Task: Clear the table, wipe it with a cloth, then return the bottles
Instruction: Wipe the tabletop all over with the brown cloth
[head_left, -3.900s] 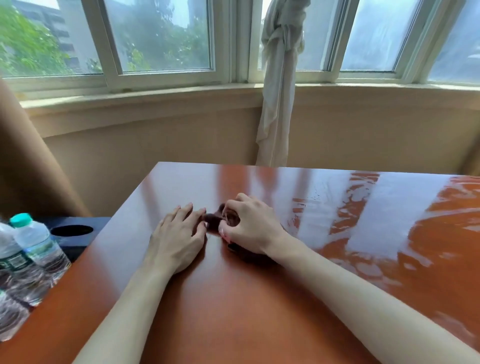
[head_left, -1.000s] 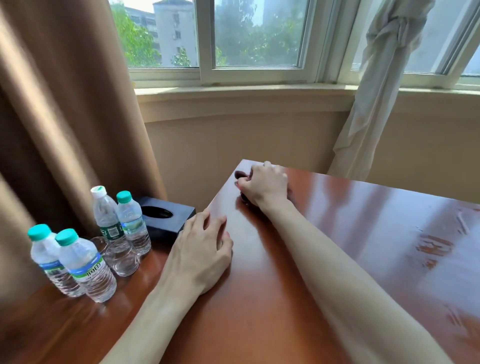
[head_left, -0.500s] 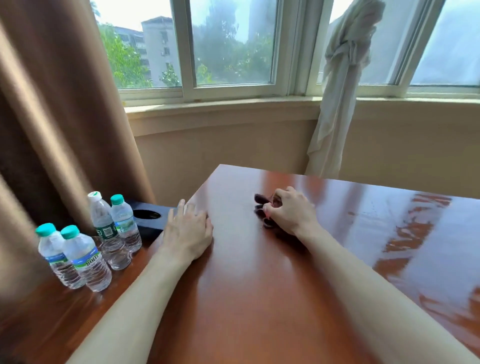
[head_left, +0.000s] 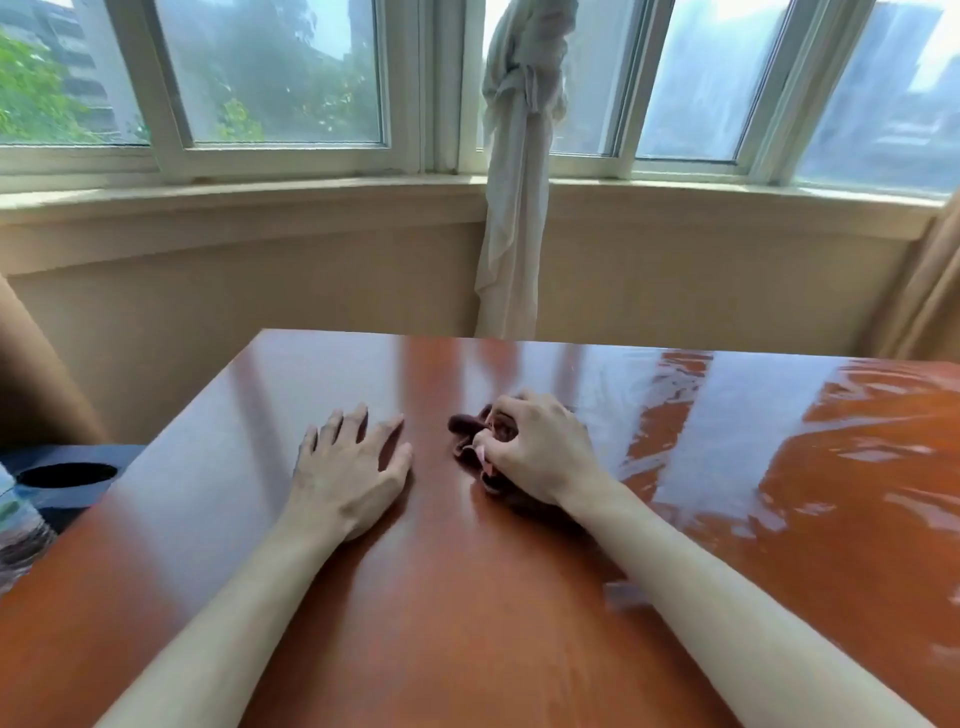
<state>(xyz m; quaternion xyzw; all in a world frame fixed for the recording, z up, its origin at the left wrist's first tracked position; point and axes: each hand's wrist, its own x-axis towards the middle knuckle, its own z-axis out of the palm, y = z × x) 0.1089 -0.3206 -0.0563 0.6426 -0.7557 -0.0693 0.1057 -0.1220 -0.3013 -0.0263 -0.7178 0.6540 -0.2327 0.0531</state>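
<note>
On a glossy red-brown desk (head_left: 467, 597), the right hand (head_left: 540, 457) grips a bunched dark cloth (head_left: 475, 431); the left hand (head_left: 348, 467) lies flat beside it, fingers spread. At the left edge, a blurred water bottle (head_left: 18, 525) and a dark box (head_left: 67, 475). A knotted white curtain (head_left: 517, 171) hangs behind.
</note>
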